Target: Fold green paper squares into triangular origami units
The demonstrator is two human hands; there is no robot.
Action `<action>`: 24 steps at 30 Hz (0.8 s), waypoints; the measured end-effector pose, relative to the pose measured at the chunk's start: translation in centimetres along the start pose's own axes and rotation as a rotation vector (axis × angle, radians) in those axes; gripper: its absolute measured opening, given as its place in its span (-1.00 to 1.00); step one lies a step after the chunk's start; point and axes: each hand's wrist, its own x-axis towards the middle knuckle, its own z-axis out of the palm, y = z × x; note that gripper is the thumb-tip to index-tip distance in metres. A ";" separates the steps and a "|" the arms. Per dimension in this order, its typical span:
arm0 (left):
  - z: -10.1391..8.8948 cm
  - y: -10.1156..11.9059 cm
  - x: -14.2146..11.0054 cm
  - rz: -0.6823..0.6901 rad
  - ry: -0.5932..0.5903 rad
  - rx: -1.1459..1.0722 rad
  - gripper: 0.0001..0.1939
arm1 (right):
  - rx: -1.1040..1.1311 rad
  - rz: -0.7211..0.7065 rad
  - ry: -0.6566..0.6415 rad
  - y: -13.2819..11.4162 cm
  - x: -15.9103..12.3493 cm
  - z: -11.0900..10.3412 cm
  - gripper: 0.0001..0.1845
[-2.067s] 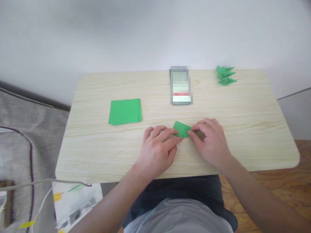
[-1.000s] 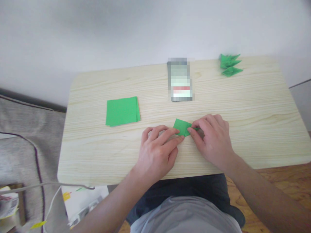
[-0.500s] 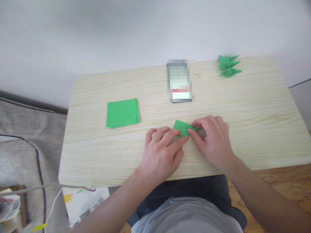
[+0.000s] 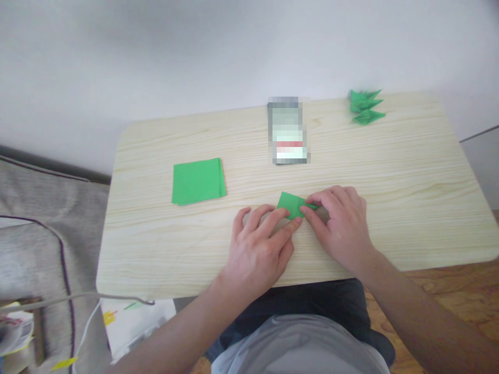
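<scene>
A small piece of folded green origami paper [image 4: 290, 204] lies on the table between my hands. My left hand [image 4: 261, 244] rests beside it with fingers spread, the index and middle fingertips pressing on its near-left part. Its thumb is mostly tucked out of sight. At the paper's narrow right end, my right hand [image 4: 339, 223] pinches a folded flap between thumb and index finger. The flap's tip shows a little past that pinch, and the fingers cover part of the folds.
A stack of green paper sheets [image 4: 197, 182] lies on the left of the wooden table [image 4: 156, 249]. A phone [image 4: 288, 130], blurred out, lies at the back. Several pointed green folded pieces [image 4: 366, 107] sit back right. A cable [image 4: 78, 296] runs near the left front corner.
The right end of the paper has become narrower, drawn into a fold under my right fingers. My left index fingertip has slid slightly right along the near edge. The camera view has shifted a little.
</scene>
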 end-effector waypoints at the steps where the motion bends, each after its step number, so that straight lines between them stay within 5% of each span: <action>1: 0.0 0.1 0.0 -0.005 0.000 0.000 -0.63 | 0.000 0.001 0.001 0.0 0.0 0.0 -0.82; 24: 0.4 0.4 0.0 -0.031 0.044 -0.033 -0.63 | 0.102 0.010 0.038 1.5 -0.6 -0.7 -0.83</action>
